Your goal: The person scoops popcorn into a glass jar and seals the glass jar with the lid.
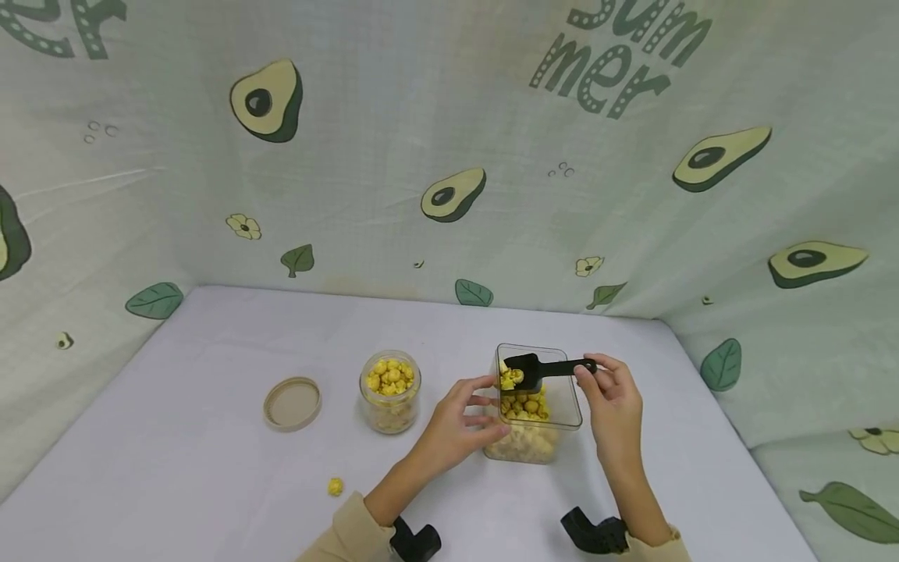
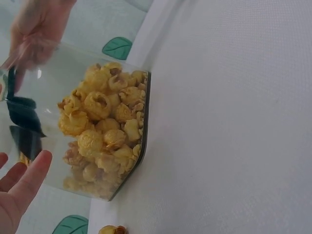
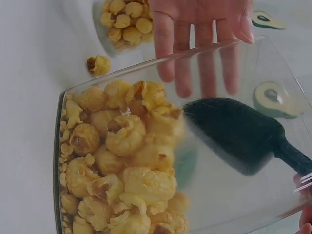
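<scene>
A clear square container (image 1: pixel 564 400) partly filled with yellow popcorn (image 1: pixel 525 445) stands upright on the table. My left hand (image 1: pixel 456 428) rests against its left side; the right wrist view shows those fingers (image 3: pixel 207 73) straight along the clear wall. Between thumb and fingers, my right hand (image 1: pixel 616 406) pinches the handle end of a black scoop (image 1: pixel 544 369). The scoop's blade lies inside the container's mouth, above the heap, with a few popcorn pieces (image 1: pixel 511 378) on it.
Left of the container stands a round clear jar (image 1: pixel 390 414), open and full of popcorn. Farther left a round beige-rimmed lid (image 1: pixel 292 404) lies flat on the white table (image 1: pixel 175 437). One loose popcorn piece (image 1: pixel 335 486) lies nearer me. A printed cloth (image 1: pixel 365 156) hangs behind.
</scene>
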Action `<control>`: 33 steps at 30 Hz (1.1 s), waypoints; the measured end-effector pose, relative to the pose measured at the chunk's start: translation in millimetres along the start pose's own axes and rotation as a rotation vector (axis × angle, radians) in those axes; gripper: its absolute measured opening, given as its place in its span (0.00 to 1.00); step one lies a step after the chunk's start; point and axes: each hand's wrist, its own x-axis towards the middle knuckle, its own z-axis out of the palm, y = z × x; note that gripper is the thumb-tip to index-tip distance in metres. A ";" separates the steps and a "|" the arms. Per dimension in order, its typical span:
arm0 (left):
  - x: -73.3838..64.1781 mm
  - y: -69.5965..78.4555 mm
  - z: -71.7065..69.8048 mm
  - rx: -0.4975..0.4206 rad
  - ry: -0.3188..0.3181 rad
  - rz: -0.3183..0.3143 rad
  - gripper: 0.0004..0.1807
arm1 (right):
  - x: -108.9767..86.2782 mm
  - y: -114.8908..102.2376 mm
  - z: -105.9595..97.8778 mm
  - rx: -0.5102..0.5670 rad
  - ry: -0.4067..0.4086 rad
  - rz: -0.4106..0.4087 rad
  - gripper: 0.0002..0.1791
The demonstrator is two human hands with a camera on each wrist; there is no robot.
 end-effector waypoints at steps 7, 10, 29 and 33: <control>1.0 -0.7 0.5 0.006 -0.002 -0.001 0.34 | 4.3 0.8 -6.3 0.221 0.061 0.132 0.10; 0.9 0.0 0.6 0.001 0.001 -0.007 0.34 | 5.8 1.9 -8.5 0.332 0.070 0.169 0.09; -1.8 0.2 0.0 -0.008 -0.006 -0.019 0.32 | 9.5 2.5 -16.7 0.575 0.098 0.263 0.09; -3.0 0.7 -0.9 -0.004 -0.008 -0.022 0.32 | 10.4 -1.0 -18.5 0.597 0.100 0.258 0.09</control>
